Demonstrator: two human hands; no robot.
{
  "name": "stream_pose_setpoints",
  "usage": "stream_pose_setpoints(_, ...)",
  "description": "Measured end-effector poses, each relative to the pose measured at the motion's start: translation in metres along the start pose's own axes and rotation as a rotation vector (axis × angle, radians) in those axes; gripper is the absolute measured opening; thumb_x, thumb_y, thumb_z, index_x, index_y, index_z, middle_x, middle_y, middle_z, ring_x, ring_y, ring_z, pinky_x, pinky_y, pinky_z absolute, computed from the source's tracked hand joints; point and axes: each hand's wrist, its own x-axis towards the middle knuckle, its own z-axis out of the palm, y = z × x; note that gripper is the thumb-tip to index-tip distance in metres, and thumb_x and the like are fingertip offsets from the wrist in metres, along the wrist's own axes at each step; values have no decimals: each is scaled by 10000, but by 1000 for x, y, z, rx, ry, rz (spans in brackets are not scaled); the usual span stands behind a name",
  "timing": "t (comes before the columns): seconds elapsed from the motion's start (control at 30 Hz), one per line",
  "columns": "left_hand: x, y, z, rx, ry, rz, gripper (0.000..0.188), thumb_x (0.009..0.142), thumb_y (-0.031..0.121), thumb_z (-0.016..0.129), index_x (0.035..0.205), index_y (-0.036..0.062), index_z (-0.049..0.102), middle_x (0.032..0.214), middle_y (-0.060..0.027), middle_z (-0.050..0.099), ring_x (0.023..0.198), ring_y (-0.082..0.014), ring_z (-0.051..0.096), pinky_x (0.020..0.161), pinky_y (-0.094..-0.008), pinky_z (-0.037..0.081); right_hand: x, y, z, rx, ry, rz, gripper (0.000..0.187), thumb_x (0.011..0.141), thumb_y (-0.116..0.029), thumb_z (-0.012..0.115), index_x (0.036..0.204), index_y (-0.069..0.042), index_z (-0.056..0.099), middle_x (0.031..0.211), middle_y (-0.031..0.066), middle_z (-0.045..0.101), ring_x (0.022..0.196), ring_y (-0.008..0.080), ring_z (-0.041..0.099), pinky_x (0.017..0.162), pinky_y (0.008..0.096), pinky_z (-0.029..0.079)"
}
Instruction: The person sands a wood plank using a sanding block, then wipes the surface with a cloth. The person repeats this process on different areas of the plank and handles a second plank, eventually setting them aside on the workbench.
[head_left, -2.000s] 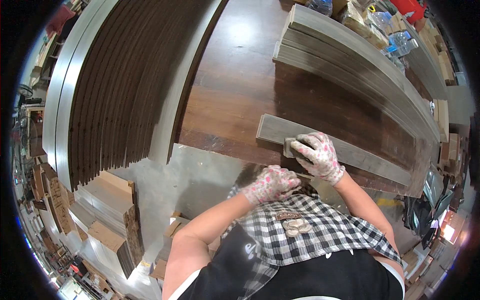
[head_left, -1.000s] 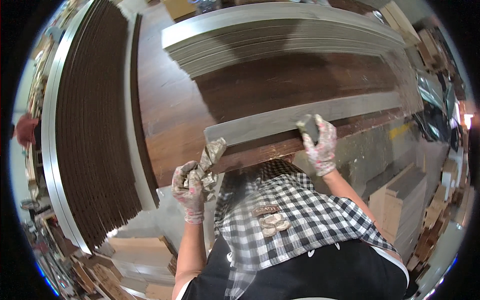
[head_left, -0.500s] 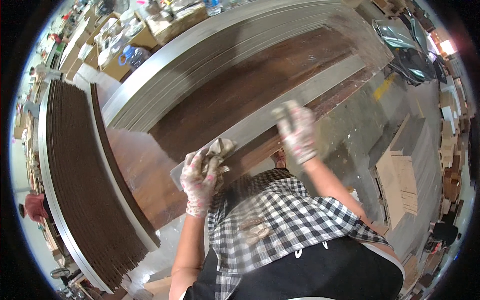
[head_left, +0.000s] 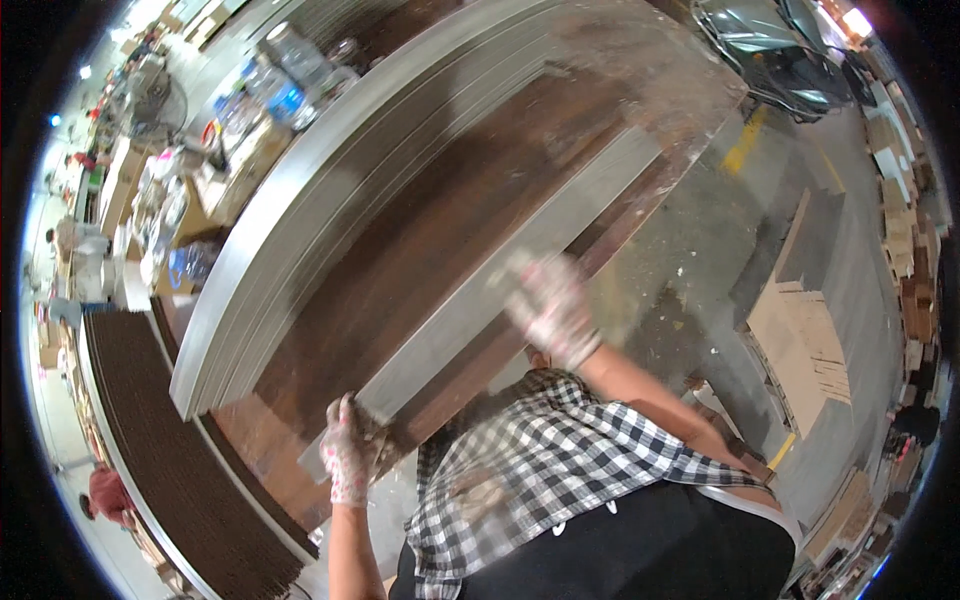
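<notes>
A long, narrow grey board (head_left: 500,277) lies slantwise along the near side of a brown wooden worktable (head_left: 300,345). My left hand (head_left: 345,462), in a white glove with pink spots, is at the board's near-left end. Its fingers are closed round a crumpled, dirty grey rag (head_left: 374,428), which rests against the board. My right hand (head_left: 555,312), gloved the same way, is over or beside the board's near edge around mid-length. Motion smears its fingers, and I cannot make out whether anything is in them.
Long grey boards (head_left: 290,215) are stacked along the table's far side. Another stack of brown-edged panels (head_left: 165,460) stands at left. Behind are plastic bottles (head_left: 285,95) and a blue-handled jug (head_left: 192,262). Cardboard pieces (head_left: 800,335) and a scooter (head_left: 770,55) stand on the floor at right.
The view has turned and shifted. My left hand stays at the board's near-left end with the rag. My right hand has moved and is more blurred, still close to the board's near edge.
</notes>
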Motion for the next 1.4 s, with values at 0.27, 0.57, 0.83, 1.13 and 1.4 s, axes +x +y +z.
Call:
stream_pose_setpoints(0.27, -8, -11, 2, 31, 49, 15, 737, 659, 242, 845, 1318, 130, 534, 1325, -100, 577, 1046, -362, 656, 859, -434, 552, 81, 202, -74, -243, 240, 391, 531, 978, -484, 544, 1333, -92, 599, 1124, 247, 595, 1083, 423, 566, 960, 499, 444)
stream_pose_setpoints(0.57, -9, -18, 10, 51, 29, 11, 831, 657, 313, 867, 1377, 161, 481, 1373, -101, 548, 1120, -365, 630, 896, -446, 543, 69, 207, -59, -219, 193, 316, 598, 948, -496, 590, 1389, -95, 558, 1238, 270, 586, 1151, 429, 545, 1010, 510, 433)
stream_pose_setpoints(0.83, -19, -24, 10, 114, -14, -88, 783, 691, 352, 850, 1365, 155, 503, 1400, -94, 534, 1152, -363, 618, 925, -437, 534, 20, 121, -36, -87, 86, -36, 553, 879, -314, 676, 1388, -145, 541, 1023, 123, 569, 924, 263, 573, 759, 425, 501)
stream_pose_setpoints(1.13, -9, -14, 7, 77, 15, -40, 906, 620, 165, 869, 1427, 169, 456, 1406, -89, 533, 1129, -361, 623, 927, -440, 524, -2, 65, -12, 91, 50, 64, 570, 876, -272, 701, 1391, -99, 528, 1108, 156, 551, 965, 327, 574, 818, 484, 509)
stream_pose_setpoints(1.4, -30, -50, 9, -371, 265, 147, 612, 842, 91, 769, 1400, 91, 517, 1392, -101, 563, 1203, -275, 608, 1007, -365, 508, -6, -21, 15, 233, 66, 2, 489, 865, -213, 722, 1306, -82, 556, 1019, 152, 573, 932, 312, 582, 808, 420, 505)
